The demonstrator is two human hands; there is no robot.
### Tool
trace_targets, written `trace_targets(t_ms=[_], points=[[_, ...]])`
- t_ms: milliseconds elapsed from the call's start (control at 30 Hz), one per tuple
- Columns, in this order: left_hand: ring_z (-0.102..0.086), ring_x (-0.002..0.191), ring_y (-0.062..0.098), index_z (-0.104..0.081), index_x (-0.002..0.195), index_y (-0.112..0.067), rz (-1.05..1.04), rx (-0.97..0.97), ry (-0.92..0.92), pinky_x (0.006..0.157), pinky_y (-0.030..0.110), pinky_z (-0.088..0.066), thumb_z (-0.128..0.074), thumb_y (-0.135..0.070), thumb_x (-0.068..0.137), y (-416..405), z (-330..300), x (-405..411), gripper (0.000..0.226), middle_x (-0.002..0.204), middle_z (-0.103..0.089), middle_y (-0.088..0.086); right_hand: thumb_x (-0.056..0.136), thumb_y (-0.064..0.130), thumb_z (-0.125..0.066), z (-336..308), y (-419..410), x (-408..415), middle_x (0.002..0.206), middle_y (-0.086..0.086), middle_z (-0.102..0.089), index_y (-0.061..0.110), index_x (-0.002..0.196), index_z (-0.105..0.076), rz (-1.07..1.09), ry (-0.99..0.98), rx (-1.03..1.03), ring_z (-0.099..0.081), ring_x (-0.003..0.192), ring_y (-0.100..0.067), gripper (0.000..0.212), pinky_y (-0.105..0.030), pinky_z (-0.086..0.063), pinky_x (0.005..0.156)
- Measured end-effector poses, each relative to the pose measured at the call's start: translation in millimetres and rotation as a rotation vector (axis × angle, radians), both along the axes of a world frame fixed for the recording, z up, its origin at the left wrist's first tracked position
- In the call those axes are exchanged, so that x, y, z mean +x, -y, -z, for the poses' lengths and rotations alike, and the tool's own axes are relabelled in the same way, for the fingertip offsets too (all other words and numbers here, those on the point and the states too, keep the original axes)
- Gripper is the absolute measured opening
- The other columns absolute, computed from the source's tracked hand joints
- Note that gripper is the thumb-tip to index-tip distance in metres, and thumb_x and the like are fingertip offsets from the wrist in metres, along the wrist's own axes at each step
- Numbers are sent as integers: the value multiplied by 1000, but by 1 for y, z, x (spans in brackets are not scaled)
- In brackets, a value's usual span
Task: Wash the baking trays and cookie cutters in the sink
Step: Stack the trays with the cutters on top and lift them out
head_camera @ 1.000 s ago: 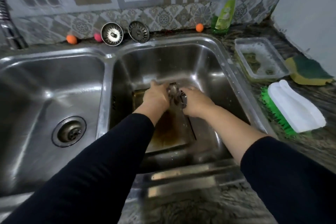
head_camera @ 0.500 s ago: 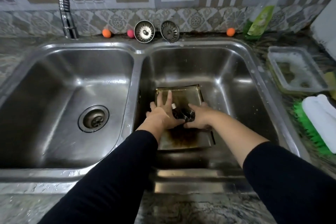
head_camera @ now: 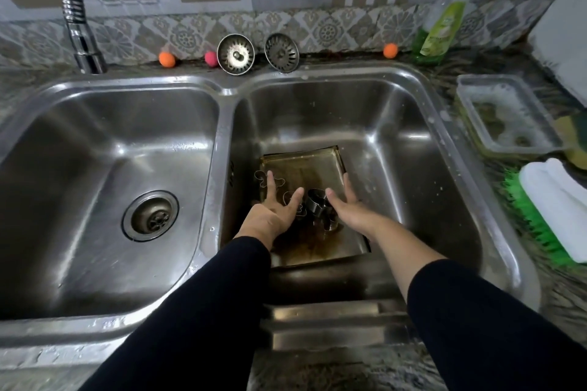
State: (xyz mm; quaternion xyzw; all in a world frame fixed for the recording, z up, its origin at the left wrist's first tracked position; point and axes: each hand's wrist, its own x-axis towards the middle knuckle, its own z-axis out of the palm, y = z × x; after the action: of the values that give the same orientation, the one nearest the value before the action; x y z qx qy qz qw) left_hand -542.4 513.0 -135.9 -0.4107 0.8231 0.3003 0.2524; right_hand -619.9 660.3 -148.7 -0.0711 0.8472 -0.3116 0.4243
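Both hands have let go of the cutters they were holding together half a second ago, and now they hang open over the baking tray point(head_camera: 305, 168). That tray lies flat on the bottom of the right sink bowl point(head_camera: 422, 143), and it is brown and greasy near its front edge. On the tray sit the cookie cutters point(head_camera: 317, 205), a small shiny pile right in the middle, with one thin flower-shaped cutter point(head_camera: 261, 177) near the tray's back left corner.

Over the left part of the tray, the left hand point(head_camera: 270, 216) has its fingers point(head_camera: 271, 182) spread wide and holds nothing. Over the right part of the tray, the right hand point(head_camera: 347, 209) is the same, fingers spread, nothing in them.

What could go wrong? The cutters have thin metal edges, so a quick grab could hurt a finger. The tray looks slippery, so it could slide or bang when it is lifted. Small cutters could get lost under the tray. No water is running, and the tap point(head_camera: 79, 19) stands far to the left of the tray, behind the other bowl.

Behind and to the right of the tray, on the desk, stands a green soap bottle point(head_camera: 440, 32). Its label has writing, but it is too blurry to read
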Motion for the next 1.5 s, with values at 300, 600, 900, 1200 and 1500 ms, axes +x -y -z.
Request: trace_targets(t_ms=[300,600,900,1200,1500], points=[[-49,121,40,25,142,-45,-74,69,-111,95,41,-41,-28,-79,82,-9,-4,4,88,153,-16,26,82,69,-49,8,-5,2,160,7,-12,55,145,1,73,-84,-149,-17,145,-27,82,-50,-20,113],[-21,138,45,23,138,-57,-164,31,-397,110,54,-27,-47,-87,65,-11,-19,-6,105,154,-7,23,84,75,-30,-11,0,-3,157,-3,-23,67,135,-18,114,-395,-176,-18,145,-31,53,-54,-23,111],[-32,130,41,17,139,-58,-334,-107,-994,106,44,-29,-55,-74,73,-18,-91,-33,99,136,-31,24,96,57,-28,-123,10,-28,147,-18,-28,56,142,-22,27,-1050,-111,-48,121,-37,47,-38,-44,85],[-30,133,25,9,149,-39,-287,-200,-1543,102,29,-18,-61,-57,80,-13,-185,-58,100,138,-32,17,91,57,-26,-231,12,-53,117,-19,-47,43,142,-36,2,-1602,-319,-55,84,-29,54,-34,-49,60],[-42,122,28,10,148,-42,-238,-249,-1674,103,38,-32,-54,-68,73,-7,-233,-56,103,126,-37,10,95,52,-34,-276,12,-45,114,-19,-49,40,141,-39,84,-1762,-406,-55,87,-28,49,-32,-49,60]])
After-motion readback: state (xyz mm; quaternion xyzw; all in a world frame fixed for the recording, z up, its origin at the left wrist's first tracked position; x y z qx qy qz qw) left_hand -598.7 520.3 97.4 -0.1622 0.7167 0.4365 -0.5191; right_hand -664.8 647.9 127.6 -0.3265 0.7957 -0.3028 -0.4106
